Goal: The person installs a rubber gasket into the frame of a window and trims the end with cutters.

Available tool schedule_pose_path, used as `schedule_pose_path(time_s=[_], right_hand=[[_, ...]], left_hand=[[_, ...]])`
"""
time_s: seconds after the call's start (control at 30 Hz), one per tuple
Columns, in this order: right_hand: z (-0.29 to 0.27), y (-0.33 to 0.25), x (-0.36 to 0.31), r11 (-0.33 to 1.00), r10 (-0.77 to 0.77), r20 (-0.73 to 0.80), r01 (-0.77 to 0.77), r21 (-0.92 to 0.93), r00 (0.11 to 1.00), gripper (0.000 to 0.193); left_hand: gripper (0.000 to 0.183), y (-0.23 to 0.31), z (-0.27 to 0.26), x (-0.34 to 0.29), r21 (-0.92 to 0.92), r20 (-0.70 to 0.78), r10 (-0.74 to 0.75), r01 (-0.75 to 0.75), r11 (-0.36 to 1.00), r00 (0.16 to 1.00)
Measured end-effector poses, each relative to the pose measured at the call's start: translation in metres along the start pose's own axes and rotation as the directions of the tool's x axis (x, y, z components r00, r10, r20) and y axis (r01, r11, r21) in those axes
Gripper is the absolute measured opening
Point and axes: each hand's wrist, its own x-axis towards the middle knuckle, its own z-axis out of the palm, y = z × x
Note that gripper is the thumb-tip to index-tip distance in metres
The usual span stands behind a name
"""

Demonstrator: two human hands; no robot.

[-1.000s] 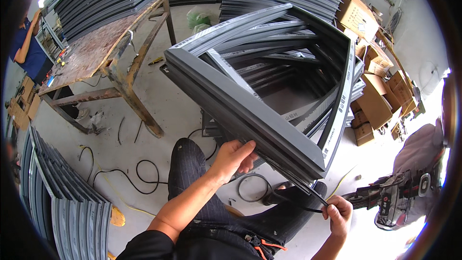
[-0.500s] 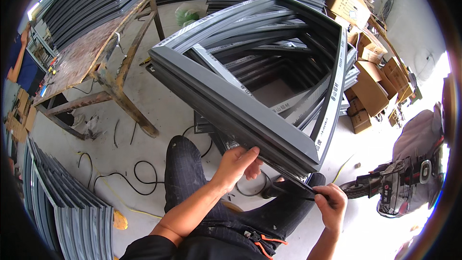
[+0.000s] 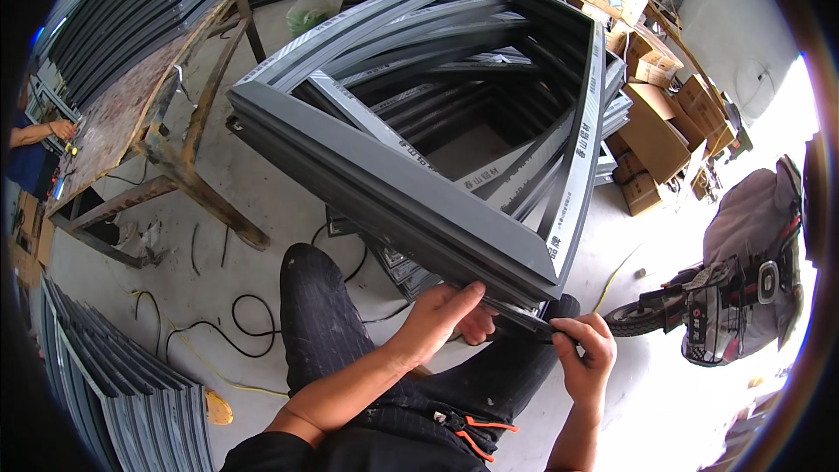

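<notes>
A grey metal window frame (image 3: 398, 179) lies tilted across a stack of similar frames (image 3: 489, 170), its near side facing me. Along the underside of that side runs a thin dark sealing strip (image 3: 523, 318). My left hand (image 3: 441, 325) is closed at the near edge, thumb pressed on the strip and fingers curled below. At the right corner, my right hand (image 3: 585, 350) pinches the strip's end between thumb and bent fingers. Part of the strip is hidden by the frame and my fingers. Orange-handled pliers (image 3: 476, 439) rest at my lap.
A rusty-legged workbench (image 3: 131, 135) stands at left, with another person's hand (image 3: 61, 128) above it. More frames (image 3: 140, 385) are stacked at lower left. Black cable (image 3: 236, 332) loops over the floor. Cardboard boxes (image 3: 655, 131) and a two-wheeler (image 3: 743, 288) occupy the right.
The view has shifted, so the surroundings sit further left and up. My left hand has slid along the edge toward the right corner, nearer my right hand. The other person's hand has come over the workbench.
</notes>
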Motion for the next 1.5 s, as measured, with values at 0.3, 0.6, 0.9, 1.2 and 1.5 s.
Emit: schedule_pose_path(time_s=[0.3,0.6,0.9,1.2,1.5], right_hand=[[0.002,0.002,-0.002,0.994,-0.053,-0.023,0.050,-0.095,0.998,0.021],[0.007,0.001,0.002,0.987,-0.064,-0.018,0.061,-0.146,0.998,0.022],[0.002,0.000,-0.002,0.988,-0.072,0.040,0.077,-0.134,0.997,0.022],[-0.028,-0.013,0.050,0.973,-0.209,-0.078,0.200,-0.114,0.975,0.017],[0.014,-0.025,0.199,0.788,-0.478,0.407,0.585,-0.193,0.778,0.033]], left_hand=[[0.034,-0.012,0.014,0.003,0.048,-0.103,0.015,-0.010,0.999,0.995],[0.027,-0.013,0.022,0.006,-0.072,-0.005,-0.022,0.022,0.997,1.000],[0.030,0.036,-0.054,-0.009,0.015,-0.345,0.127,-0.129,0.992,0.930],[0.033,0.072,-0.099,-0.020,0.128,-0.570,0.287,-0.262,0.956,0.770],[0.038,0.020,-0.038,0.012,0.050,-0.556,0.462,-0.527,0.849,0.691]])
